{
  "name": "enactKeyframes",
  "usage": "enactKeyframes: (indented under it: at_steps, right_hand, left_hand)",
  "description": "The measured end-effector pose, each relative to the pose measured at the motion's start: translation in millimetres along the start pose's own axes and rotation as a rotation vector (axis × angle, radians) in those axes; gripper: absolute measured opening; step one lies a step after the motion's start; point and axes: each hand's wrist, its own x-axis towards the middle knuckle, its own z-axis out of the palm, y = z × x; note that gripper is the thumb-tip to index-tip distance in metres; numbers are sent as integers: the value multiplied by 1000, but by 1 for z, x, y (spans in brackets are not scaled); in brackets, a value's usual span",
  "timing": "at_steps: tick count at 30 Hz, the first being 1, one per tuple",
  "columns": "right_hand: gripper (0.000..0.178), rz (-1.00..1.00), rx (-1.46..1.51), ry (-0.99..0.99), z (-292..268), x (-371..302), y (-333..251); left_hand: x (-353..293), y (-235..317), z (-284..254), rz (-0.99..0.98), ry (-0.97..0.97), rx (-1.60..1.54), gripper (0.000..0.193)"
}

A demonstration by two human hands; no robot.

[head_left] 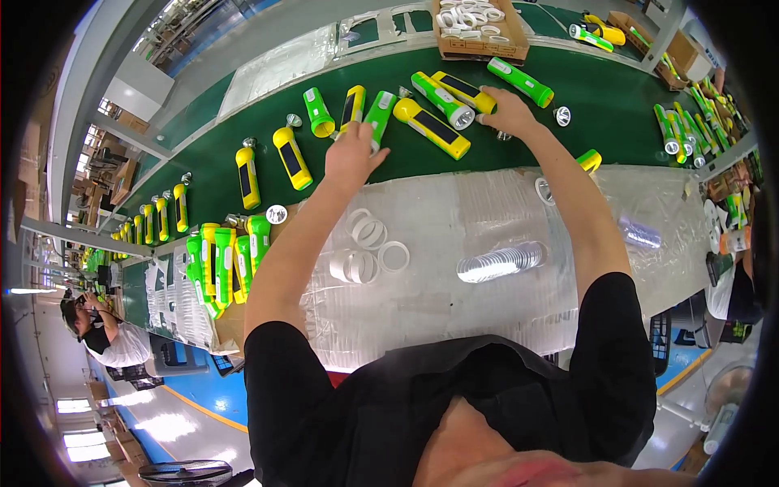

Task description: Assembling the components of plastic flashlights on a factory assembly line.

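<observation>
My left hand (355,156) reaches over the green belt, its thumb spread from the fingers. It is at the near ends of a green flashlight (381,109) and a yellow flashlight (352,105), partly covering them. My right hand (513,114) has its fingers and thumb around the end of another yellow flashlight (459,88). A loose reflector (503,136) lies just below that hand. Between my hands lie a green flashlight with a reflector in its head (442,99) and a yellow one with a dark panel (432,128).
White rings (369,231) and a stack of clear discs (501,261) lie on the plastic-covered worktop (430,316). Flashlights are piled at left (223,264) and right (690,130). A cardboard box (480,50) of white rings stands beyond the belt. A co-worker (114,337) sits far left.
</observation>
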Motion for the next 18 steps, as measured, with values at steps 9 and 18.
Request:
enactKeyframes:
  at_steps: [9,18]
  right_hand:
    - [51,-204,118,159,-95,-83,-29]
    - [50,-690,144,358,-115,-229,-127]
  left_hand:
    - [6,55,-66,255,222,-397,64]
    - [-79,136,-108,200,-62,-832,74]
